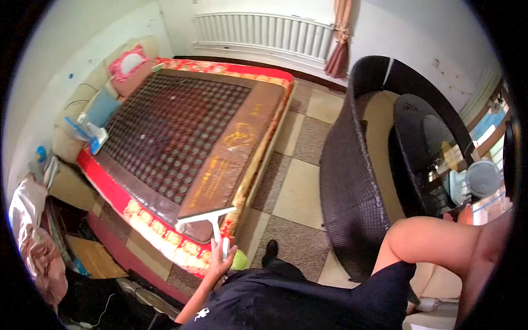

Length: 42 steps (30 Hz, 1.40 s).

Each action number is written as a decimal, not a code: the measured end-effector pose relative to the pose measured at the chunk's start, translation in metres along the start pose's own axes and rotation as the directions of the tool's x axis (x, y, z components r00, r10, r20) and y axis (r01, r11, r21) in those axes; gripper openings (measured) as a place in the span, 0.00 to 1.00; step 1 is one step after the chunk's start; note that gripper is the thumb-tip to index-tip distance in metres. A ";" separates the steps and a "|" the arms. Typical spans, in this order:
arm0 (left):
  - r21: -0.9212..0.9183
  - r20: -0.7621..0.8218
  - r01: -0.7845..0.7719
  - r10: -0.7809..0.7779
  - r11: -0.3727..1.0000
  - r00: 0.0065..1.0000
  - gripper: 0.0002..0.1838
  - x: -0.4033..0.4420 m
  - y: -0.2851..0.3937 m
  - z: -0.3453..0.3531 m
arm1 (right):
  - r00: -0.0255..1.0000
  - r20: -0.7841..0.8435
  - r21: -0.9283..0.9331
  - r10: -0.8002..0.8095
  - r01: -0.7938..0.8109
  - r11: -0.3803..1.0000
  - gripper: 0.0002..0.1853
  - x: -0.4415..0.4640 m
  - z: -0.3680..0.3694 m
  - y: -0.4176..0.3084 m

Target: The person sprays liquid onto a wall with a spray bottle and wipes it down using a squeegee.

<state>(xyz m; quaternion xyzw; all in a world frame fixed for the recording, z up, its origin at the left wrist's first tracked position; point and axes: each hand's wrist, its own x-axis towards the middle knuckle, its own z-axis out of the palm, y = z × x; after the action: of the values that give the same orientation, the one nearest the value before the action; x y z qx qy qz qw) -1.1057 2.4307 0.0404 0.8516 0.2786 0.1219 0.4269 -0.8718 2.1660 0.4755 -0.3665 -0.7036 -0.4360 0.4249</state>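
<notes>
White squeegee (215, 226): handle wrapped up in the left grip (220, 263), blade ahead of it, across the mat's near corner
Right arm (434, 242): bent, off right of that grip; hand's out of view, so can't tell
Brown mat (190, 143): just past the left grip, on the bed (159, 224)
Radiator (264, 36): way beyond

White walls (407, 27), pale radiator (264, 33), checkered floor (300, 192), curved dark sofa (347, 192)
</notes>
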 end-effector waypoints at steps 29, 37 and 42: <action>-0.187 0.213 -0.446 0.480 0.875 0.851 0.21 0.599 0.174 0.177 | 0.992 0.106 -0.358 0.067 -0.025 0.933 0.19 -0.134 -0.024 0.433; -0.099 0.288 -0.427 0.437 0.899 0.852 0.18 0.726 0.201 0.235 | 0.997 0.019 -0.387 0.081 -0.068 0.920 0.16 -0.229 -0.051 0.580; -0.085 0.290 -0.446 0.450 0.891 0.844 0.22 0.809 0.257 0.263 | 0.988 -0.122 -0.310 0.098 -0.132 0.942 0.15 -0.284 -0.067 0.681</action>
<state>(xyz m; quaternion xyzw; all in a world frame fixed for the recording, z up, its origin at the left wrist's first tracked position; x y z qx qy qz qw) -0.2335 2.6021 0.0607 0.8983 0.0026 0.0885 0.4303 -0.1451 2.3023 0.4380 -0.4472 -0.5785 -0.5364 0.4214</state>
